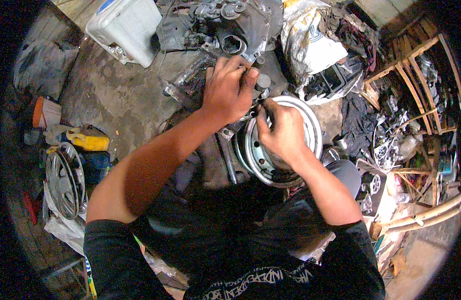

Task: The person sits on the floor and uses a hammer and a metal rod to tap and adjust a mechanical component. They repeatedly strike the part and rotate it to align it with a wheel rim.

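Observation:
My left hand (229, 89) reaches forward with curled fingers at the front of a greasy metal engine casing (263, 30). What those fingers close on is hidden beneath them. My right hand (284, 131) is above a silver wheel rim (314, 132), thumb and fingers pinched together at the rim's left edge. A small dark part (254, 112) shows by its fingertips, too unclear to name. Between the hands stands a small round grey metal piece (263, 81). A dark metal bar (227, 159) lies left of the rim, and a grimy block-shaped part (190, 80) sits left of my left hand.
A white plastic container (125, 32) stands at the far left. White sacking (310, 45) and dark scrap lie at the far right. Wheel covers (63, 180) and a yellow jug (90, 140) are on the left. A wooden rack (415, 90) borders the right side.

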